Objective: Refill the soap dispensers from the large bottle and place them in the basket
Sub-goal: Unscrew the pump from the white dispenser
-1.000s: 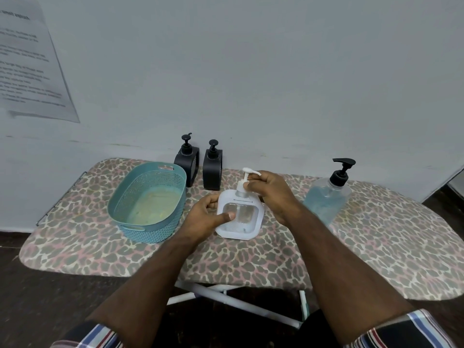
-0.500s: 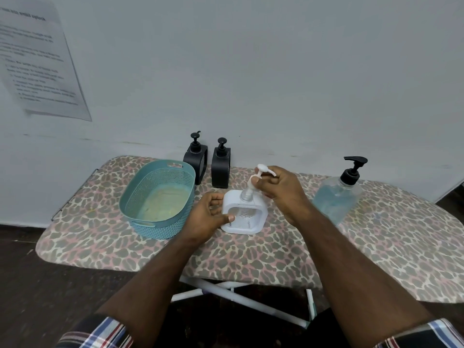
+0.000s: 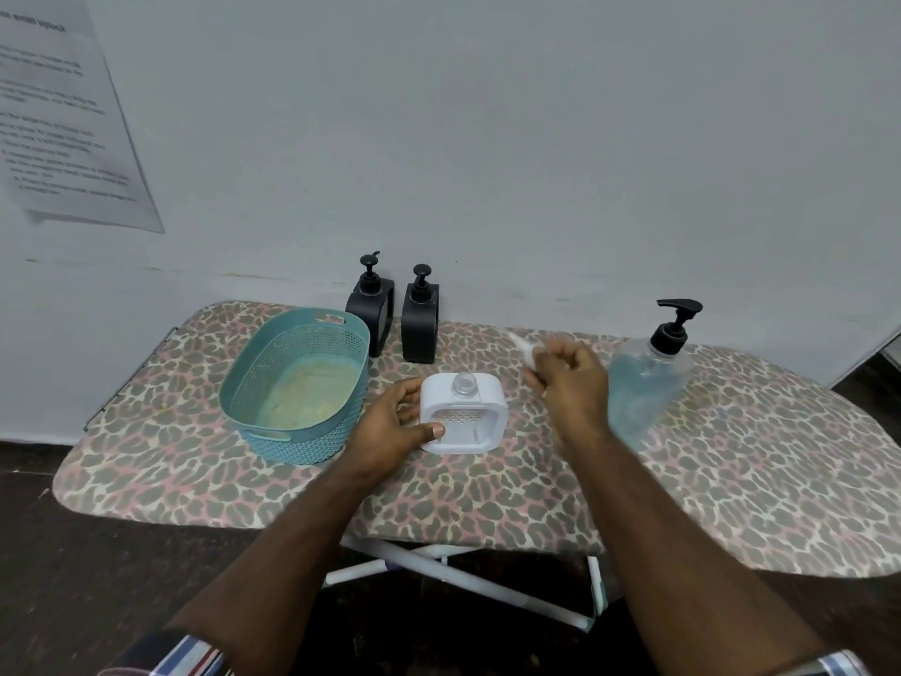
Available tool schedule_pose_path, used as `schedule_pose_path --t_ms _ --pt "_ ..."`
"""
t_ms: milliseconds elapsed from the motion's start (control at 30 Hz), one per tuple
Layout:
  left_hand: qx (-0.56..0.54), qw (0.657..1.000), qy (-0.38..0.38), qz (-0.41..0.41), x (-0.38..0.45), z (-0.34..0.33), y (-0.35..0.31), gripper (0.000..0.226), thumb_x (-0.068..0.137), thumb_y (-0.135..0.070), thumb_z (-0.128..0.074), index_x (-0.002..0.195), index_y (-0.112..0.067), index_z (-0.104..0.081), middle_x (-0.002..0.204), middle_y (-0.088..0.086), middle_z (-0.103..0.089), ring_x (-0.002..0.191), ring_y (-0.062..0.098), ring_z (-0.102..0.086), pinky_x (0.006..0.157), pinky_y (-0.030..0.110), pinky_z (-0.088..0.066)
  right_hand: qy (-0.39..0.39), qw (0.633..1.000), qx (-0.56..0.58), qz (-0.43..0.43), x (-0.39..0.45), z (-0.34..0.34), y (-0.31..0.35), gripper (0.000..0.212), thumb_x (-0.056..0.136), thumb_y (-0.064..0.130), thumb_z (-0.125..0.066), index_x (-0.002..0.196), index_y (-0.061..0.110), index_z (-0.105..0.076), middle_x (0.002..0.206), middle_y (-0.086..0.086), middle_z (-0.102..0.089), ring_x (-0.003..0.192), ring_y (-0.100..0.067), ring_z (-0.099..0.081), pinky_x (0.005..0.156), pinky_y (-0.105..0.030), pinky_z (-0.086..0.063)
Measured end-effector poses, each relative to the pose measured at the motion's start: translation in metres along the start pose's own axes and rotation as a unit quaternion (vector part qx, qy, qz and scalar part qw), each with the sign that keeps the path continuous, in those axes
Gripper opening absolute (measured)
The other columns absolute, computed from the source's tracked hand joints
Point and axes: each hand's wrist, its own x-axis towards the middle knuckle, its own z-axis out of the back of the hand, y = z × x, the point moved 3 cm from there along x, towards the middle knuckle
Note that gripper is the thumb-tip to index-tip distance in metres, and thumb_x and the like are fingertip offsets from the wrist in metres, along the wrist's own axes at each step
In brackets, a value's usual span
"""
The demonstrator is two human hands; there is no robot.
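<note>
A white square soap dispenser (image 3: 463, 414) stands in the middle of the board with its neck uncovered. My left hand (image 3: 390, 422) grips its left side. My right hand (image 3: 568, 380) is to the right of it and holds the white pump top (image 3: 524, 348), which is blurred. The large clear bottle (image 3: 643, 387) of blue soap with a black pump stands just right of that hand. Two black dispensers (image 3: 373, 304) (image 3: 420, 317) stand at the wall. A teal basket (image 3: 297, 383) sits at the left with nothing in it.
Everything rests on an ironing board (image 3: 731, 480) with a leopard-print cover, set against a pale wall. A printed paper sheet (image 3: 63, 119) hangs on the wall at the upper left. White board legs (image 3: 463, 578) and dark floor show below.
My right hand has lifted the pump top off the white dispenser and carried it to the right. My left hand stays on the dispenser.
</note>
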Motion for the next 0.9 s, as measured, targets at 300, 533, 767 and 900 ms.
schedule_pose_path --t_ms 300,533,767,900 --pt "0.014 1.0 -0.007 -0.006 0.0 -0.003 0.008 0.068 0.082 -0.005 -0.084 0.141 -0.017 -0.053 0.134 -0.002 -0.064 0.125 0.018 -0.062 0.109 0.04 -0.052 -0.015 0.951 -0.309 0.01 -0.023 0.029 -0.057 0.017 0.091 0.03 -0.073 0.093 0.016 -0.063 0.083 0.002 -0.066 0.071 -0.013 -0.059 0.058 -0.023 -0.039" --pt "0.023 1.0 -0.021 -0.005 -0.003 -0.009 0.01 0.067 0.087 -0.003 -0.079 0.146 -0.017 -0.05 0.133 -0.001 -0.064 0.117 0.02 -0.066 0.096 0.031 -0.056 0.024 0.934 -0.357 0.014 -0.017 0.041 -0.062 0.018 0.094 0.032 -0.069 0.098 0.015 -0.068 0.086 0.003 -0.07 0.081 -0.016 -0.064 0.068 -0.027 -0.043" --pt "0.037 0.999 -0.03 0.002 -0.002 -0.012 0.009 0.064 0.089 -0.004 -0.077 0.146 -0.017 -0.05 0.133 0.0 -0.064 0.111 0.019 -0.069 0.09 0.028 -0.056 0.055 0.925 -0.375 0.015 -0.015 0.042 -0.06 0.026 0.089 0.028 -0.074 0.11 0.014 -0.067 0.099 -0.001 -0.07 0.086 -0.017 -0.064 0.064 -0.023 -0.041" --pt "0.034 0.999 -0.025 0.002 -0.003 -0.015 0.009 0.062 0.088 -0.003 -0.077 0.143 -0.018 -0.052 0.132 -0.001 -0.065 0.111 0.02 -0.069 0.086 0.026 -0.058 0.049 0.924 -0.379 0.023 -0.016 0.041 -0.057 0.021 0.091 0.024 -0.071 0.108 0.013 -0.066 0.094 0.0 -0.069 0.083 -0.017 -0.063 0.061 -0.021 -0.04"
